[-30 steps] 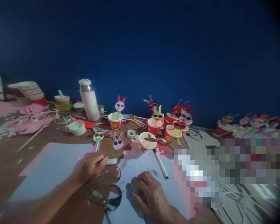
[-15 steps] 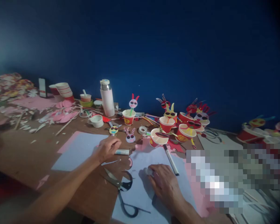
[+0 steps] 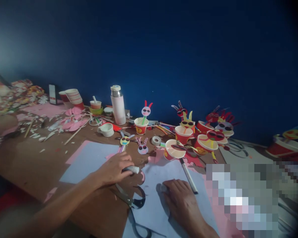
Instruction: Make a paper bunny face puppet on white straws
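Observation:
My left hand (image 3: pixel 115 168) is closed around a glue stick (image 3: pixel 132 169), whose white end points right, over the brown table beside a sheet of white paper (image 3: pixel 83 165). My right hand (image 3: pixel 182 201) rests on another white sheet (image 3: pixel 154 178), its thumb and fingers pinching a small pale cap (image 3: pixel 163 188). Between the hands lie black-handled scissors (image 3: pixel 132 201), partly over the white sheet. A marker (image 3: pixel 189 177) lies just beyond my right hand. Two paper rabbit faces, one yellow (image 3: pixel 124 140) and one lilac (image 3: pixel 143 150), lie ahead of my left hand.
Red-and-white paper cups (image 3: pixel 174 150) with paper rabbits stand ahead and to the right. A white thermos (image 3: pixel 118 109), a white mug (image 3: pixel 106 130) and a tape roll (image 3: pixel 156 140) sit further back. Pink paper scraps (image 3: pixel 73 124) cover the left. A pixelated patch hides the lower right.
My left hand has closed on the glue stick, which lay on the table, and lifted or tilted it. My right hand keeps its pinch on the sheet. The view has shifted slightly left.

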The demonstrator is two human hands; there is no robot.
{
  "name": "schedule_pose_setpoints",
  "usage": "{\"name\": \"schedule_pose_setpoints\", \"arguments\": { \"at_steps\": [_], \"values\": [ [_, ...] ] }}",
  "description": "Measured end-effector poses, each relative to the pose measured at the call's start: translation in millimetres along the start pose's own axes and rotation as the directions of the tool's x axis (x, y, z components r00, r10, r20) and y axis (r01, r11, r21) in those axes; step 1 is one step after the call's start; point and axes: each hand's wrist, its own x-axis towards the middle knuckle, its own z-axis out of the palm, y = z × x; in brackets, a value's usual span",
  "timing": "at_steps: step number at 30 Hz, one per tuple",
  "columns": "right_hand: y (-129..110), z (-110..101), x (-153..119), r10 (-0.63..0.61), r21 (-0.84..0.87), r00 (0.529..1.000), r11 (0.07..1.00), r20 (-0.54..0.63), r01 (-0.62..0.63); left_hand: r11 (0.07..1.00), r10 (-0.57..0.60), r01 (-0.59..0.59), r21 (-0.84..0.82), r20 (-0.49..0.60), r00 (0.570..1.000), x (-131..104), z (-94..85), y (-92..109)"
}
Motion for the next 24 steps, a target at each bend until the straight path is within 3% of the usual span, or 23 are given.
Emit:
{"name": "schedule_pose_setpoints", "arguments": {
  "at_steps": [4,9,15,24],
  "values": [
    [2.7,3.6,-1.9,-0.001,-0.001,1.0,1.0,0.003,0.001,1.0,0.024,-0.024,-0.003,0.022,0.999,-20.6,-5.2,2.6],
    [7.5,5.0,-0.6,-0.021,-0.022,0.999,1.0,0.026,0.022,0.997,0.083,-0.083,-0.006,0.024,0.996,-36.1,8.0,4.4],
    [14.9,4.4,2.6,-0.101,-0.066,0.995,0.993,0.018,0.102,0.989,0.148,-0.148,-0.003,0.056,0.987,-26.7,12.9,14.2],
    [24.9,9.1,1.6,-0.148,-0.101,0.989,0.984,-0.002,0.147,0.982,0.185,-0.177,-0.069,0.154,0.971,-5.3,3.6,18.4]
  ]
}}
